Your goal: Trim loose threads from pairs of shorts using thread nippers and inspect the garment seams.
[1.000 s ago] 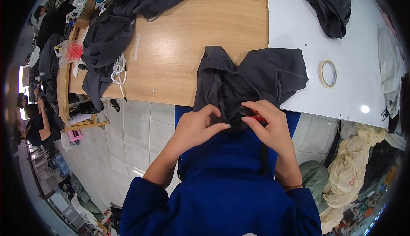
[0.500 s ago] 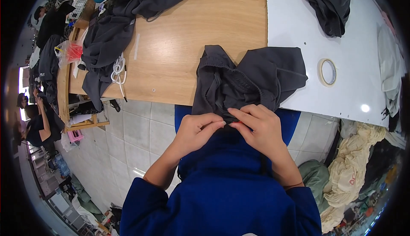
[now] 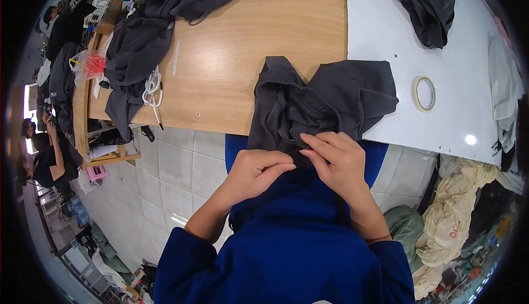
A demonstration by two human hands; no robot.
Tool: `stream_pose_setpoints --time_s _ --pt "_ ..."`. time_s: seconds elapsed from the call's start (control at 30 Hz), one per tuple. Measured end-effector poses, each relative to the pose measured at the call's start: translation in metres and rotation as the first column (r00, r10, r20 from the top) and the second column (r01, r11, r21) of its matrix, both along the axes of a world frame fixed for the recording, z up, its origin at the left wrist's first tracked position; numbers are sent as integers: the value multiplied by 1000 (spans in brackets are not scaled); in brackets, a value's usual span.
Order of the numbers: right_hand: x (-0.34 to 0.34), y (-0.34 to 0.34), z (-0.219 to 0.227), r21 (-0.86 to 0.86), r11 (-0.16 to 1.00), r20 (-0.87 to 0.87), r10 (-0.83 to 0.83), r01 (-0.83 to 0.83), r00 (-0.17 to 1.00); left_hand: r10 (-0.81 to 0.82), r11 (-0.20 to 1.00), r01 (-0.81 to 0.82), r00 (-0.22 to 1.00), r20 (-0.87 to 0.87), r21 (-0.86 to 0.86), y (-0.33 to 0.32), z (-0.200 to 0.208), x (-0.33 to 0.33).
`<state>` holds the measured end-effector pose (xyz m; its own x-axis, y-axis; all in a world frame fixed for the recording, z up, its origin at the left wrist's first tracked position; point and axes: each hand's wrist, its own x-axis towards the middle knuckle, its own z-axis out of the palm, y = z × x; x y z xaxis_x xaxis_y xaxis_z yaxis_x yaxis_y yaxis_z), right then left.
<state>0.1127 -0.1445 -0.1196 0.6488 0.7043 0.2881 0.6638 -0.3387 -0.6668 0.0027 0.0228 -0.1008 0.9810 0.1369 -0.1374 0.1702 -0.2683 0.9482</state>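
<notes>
A dark grey garment (image 3: 352,92) lies bunched over the table's front edge, its gathered, elastic-looking band turned up. At its near edge, my right hand (image 3: 339,161) is closed, thumb and fingertips pinching the cloth. My left hand (image 3: 258,174) is closed just to the left and slightly nearer me, thumb pressed against the curled index finger. Whatever sits in the left pinch is too small or hidden to make out. Part of the garment hangs down between the hands, in front of my blue top.
A wooden table (image 3: 220,78) adjoins a white tabletop (image 3: 380,34) bearing a tape roll (image 3: 424,93) and another dark garment (image 3: 424,6). More dark clothes (image 3: 138,45) and a white cord (image 3: 152,89) lie at left. Cream cloth (image 3: 452,221) is heaped at right. People (image 3: 49,155) are far left.
My hands have drawn slightly apart: the left fingertips shifted a little nearer me, the right ones a little to the right. A small red spot at the right fingertips no longer shows.
</notes>
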Motion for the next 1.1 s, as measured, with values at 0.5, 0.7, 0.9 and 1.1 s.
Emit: stream_pose_setpoints --time_s 0.5,0.7,0.9,1.1 --pt "27 -4 3 121 959 -266 -217 256 939 454 313 -379 865 213 871 99 -53 20" --pt "30 0 -21 -90 955 -229 -296 282 927 269 743 -332 943 196 581 63 -73 60" --pt "44 -20 -15 139 901 -876 -82 412 474 345 724 -350 930 -128 -594 56 -48 66" --pt "56 -21 -18 272 815 -935 98 512 340 297 502 -284 944 -146 -817 64 -53 58"
